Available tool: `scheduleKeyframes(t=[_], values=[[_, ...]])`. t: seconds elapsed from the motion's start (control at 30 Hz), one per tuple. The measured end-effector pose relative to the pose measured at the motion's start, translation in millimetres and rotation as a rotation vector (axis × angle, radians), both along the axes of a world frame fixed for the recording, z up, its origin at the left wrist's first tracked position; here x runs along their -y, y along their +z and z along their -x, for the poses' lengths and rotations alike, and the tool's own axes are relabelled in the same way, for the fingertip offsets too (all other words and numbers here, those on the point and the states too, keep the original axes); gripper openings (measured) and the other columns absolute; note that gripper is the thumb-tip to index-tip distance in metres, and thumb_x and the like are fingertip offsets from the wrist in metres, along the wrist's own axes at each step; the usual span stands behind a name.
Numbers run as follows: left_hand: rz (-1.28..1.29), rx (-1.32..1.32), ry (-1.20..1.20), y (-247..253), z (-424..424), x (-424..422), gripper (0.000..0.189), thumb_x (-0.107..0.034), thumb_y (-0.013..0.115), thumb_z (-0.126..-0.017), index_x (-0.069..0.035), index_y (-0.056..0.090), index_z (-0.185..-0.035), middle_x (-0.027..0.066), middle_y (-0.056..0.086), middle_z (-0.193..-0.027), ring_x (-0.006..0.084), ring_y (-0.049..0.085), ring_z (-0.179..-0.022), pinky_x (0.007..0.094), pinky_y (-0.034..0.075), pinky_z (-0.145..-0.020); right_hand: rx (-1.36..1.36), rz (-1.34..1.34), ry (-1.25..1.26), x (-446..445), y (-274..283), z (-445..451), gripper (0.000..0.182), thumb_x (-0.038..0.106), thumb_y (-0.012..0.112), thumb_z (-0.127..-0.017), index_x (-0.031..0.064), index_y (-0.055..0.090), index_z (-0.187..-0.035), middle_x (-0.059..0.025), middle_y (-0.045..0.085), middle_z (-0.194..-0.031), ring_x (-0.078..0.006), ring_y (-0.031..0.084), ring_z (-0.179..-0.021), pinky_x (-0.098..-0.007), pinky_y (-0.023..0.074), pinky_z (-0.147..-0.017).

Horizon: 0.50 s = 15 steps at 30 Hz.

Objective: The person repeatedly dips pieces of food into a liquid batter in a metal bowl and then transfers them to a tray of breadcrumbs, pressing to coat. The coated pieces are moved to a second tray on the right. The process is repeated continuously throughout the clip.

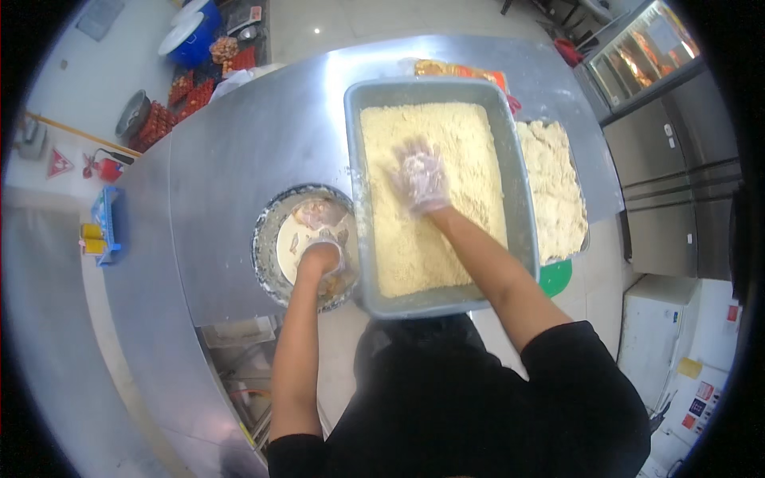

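Note:
My left hand [329,248], in a clear plastic glove, reaches into a round bowl [263,257] of pale batter [288,242]. Its fingers are mostly hidden in the liquid, so what they hold does not show. Pieces of raw meat, likely chicken [317,214], lie in the batter just beyond that hand. To the right stands a deep grey plastic tub [369,263] holding yellowish flour or breading [442,257]. My right hand [421,179], gloved and dusted with the powder, rests palm down on it with fingers spread and a little blurred.
Right of the tub is a tray of floury coated pieces [553,191], with a green item [557,278] below it. A plastic packet [460,70] lies behind the tub. The steel table [257,155] bears a blue basket [107,224] at left. Steel refrigerators [657,179] stand at right.

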<state>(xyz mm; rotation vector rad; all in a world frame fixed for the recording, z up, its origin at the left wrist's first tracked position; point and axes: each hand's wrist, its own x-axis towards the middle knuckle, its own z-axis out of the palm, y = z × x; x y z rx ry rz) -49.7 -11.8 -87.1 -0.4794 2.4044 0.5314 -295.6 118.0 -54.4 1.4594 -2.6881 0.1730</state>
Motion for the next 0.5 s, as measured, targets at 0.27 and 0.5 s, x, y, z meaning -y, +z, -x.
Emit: scheduleKeyframes(t=[0.27,0.5], values=[[-0.002,-0.012,0.070,-18,-12,0,0.020,-0.015,0.059,-0.069,0.002,0.069,-0.075,0.0261,0.064,-0.088,0.0385,0.064,-0.079,0.0445,0.048,-0.069,1.063,0.092,-0.436,-34,15,3,0.063,0.043,0.059,-0.086,0.0029,0.046,-0.133,-0.0182,0.050,-0.133,-0.0298,0.049,-0.121,-0.0340,0.0352,-0.103],[0.037,0.047,-0.059,-19,-3,2,0.025,-0.016,0.055,-0.073,0.000,0.070,-0.084,0.0222,0.066,-0.096,0.0367,0.065,-0.088,0.0432,0.050,-0.078,1.231,0.236,-0.345,-63,29,1,0.056,0.043,0.061,-0.085,0.0068,0.055,-0.128,-0.0123,0.048,-0.137,-0.0242,0.041,-0.127,-0.0354,0.0290,-0.107]])
